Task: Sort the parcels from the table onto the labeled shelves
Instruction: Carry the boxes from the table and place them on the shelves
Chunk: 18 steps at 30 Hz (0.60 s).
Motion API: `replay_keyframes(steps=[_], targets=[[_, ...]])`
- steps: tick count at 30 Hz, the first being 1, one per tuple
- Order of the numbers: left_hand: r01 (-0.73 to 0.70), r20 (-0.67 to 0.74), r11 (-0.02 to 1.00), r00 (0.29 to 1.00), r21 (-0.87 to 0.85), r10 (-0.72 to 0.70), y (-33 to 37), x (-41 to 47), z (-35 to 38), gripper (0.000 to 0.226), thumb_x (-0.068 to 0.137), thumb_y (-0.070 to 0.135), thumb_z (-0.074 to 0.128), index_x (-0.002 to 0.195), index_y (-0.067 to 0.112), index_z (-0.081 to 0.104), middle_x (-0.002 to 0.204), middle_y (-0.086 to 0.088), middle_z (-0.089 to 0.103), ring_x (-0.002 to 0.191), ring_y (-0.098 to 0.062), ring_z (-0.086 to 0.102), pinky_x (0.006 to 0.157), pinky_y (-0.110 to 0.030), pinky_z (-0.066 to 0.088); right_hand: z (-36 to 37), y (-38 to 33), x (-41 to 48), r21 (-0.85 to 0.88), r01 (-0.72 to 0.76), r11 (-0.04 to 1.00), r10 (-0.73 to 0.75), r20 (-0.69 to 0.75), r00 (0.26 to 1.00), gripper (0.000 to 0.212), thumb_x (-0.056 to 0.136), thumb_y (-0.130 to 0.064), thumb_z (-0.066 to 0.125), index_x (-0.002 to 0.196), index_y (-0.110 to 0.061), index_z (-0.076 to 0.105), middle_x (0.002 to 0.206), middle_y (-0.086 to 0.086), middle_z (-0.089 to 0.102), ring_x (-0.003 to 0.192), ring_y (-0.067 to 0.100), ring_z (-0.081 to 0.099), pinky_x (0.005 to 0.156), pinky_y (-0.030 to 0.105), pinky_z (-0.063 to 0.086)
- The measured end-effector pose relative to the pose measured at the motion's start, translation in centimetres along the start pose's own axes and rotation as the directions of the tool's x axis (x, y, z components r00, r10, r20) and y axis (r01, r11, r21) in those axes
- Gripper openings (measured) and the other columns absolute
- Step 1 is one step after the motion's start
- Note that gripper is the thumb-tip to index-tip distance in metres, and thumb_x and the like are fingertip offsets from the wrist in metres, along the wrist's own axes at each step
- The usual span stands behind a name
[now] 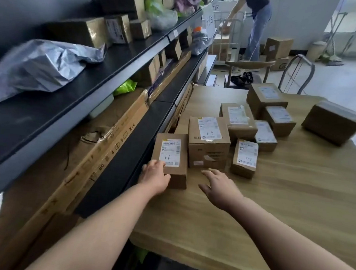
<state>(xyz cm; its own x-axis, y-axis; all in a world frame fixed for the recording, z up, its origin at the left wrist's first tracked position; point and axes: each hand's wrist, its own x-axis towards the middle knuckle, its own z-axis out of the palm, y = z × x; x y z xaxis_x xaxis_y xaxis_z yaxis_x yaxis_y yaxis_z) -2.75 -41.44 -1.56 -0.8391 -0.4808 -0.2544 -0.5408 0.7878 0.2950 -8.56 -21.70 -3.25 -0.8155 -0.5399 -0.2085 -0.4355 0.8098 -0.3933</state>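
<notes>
Several brown cardboard parcels with white labels lie on the wooden table. The nearest parcel, marked "1-6", sits at the table's left edge beside the shelves. My left hand grips its near left corner, fingers over the top. My right hand hovers open over the table just right of it, in front of a larger box also marked "1-6". A small parcel marked "1-7" stands to the right. More parcels sit further back.
Black shelves run along the left, holding a grey plastic bag, a long flat carton and other boxes. A chair stands behind the table. A person bends over a trolley at the back, near stacked boxes.
</notes>
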Motion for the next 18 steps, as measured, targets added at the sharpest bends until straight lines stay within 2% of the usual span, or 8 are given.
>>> replay_keyframes(steps=[4,7,11,14,16,18], targets=[[0.026,-0.007,0.999,1.000,-0.030,-0.026,-1.1,4.0,-0.1,0.049,0.096,0.032,0.052,0.142,0.025,0.037,0.146,-0.002,0.034,0.126,-0.024,0.036,0.087,-0.034,0.038,0.9,-2.7,4.2,0.064,0.043,0.997,-0.045,0.025,0.999,0.052,0.096,-0.042,0.047,0.144,-0.027,0.036,0.153,0.002,0.032,0.136,0.025,0.035,0.107,0.044,0.037],[0.029,0.027,0.998,0.999,-0.054,-0.028,-1.5,6.1,0.5,0.048,0.099,0.029,0.046,0.145,0.029,0.034,0.143,-0.003,0.038,0.125,-0.026,0.037,0.089,-0.036,0.040,1.6,-3.7,6.3,0.090,0.064,0.994,-0.067,0.029,0.997,0.046,0.098,-0.035,0.044,0.143,-0.029,0.037,0.152,0.006,0.030,0.133,0.028,0.038,0.103,0.044,0.040],[0.048,0.068,0.995,0.997,-0.085,-0.043,-1.7,7.5,1.4,0.060,0.097,0.023,0.052,0.150,0.033,0.027,0.138,-0.004,0.045,0.120,-0.025,0.046,0.088,-0.036,0.044,2.5,-3.8,7.9,0.111,0.046,0.993,-0.052,0.051,0.997,0.045,0.099,-0.037,0.040,0.144,-0.033,0.038,0.155,0.009,0.024,0.133,0.031,0.038,0.104,0.043,0.040],[0.059,0.070,0.992,0.996,-0.116,-0.051,-2.1,7.7,1.6,0.065,0.094,0.024,0.058,0.150,0.037,0.028,0.133,-0.001,0.051,0.108,-0.018,0.053,0.074,-0.029,0.043,3.1,-3.3,8.0,0.141,0.025,0.990,-0.033,0.060,0.998,0.041,0.100,-0.038,0.039,0.141,-0.035,0.043,0.145,0.006,0.040,0.125,0.027,0.047,0.099,0.038,0.042],[0.071,0.072,0.987,0.995,-0.143,-0.061,-2.3,7.5,1.5,0.066,0.093,0.023,0.062,0.149,0.038,0.030,0.133,0.001,0.052,0.104,-0.015,0.053,0.072,-0.027,0.043,3.4,-2.9,7.7,0.172,0.028,0.985,-0.036,0.042,0.998,0.041,0.100,-0.036,0.039,0.140,-0.034,0.045,0.136,0.003,0.050,0.120,0.024,0.050,0.096,0.034,0.043],[0.090,0.072,0.985,0.994,-0.149,-0.081,-1.9,6.7,1.7,0.066,0.092,0.021,0.063,0.148,0.038,0.032,0.130,0.002,0.053,0.102,-0.014,0.053,0.074,-0.027,0.047,3.5,-2.5,7.0,0.180,0.042,0.983,-0.049,0.035,0.998,0.041,0.100,-0.034,0.039,0.140,-0.034,0.046,0.136,0.002,0.050,0.120,0.024,0.050,0.096,0.034,0.044]])
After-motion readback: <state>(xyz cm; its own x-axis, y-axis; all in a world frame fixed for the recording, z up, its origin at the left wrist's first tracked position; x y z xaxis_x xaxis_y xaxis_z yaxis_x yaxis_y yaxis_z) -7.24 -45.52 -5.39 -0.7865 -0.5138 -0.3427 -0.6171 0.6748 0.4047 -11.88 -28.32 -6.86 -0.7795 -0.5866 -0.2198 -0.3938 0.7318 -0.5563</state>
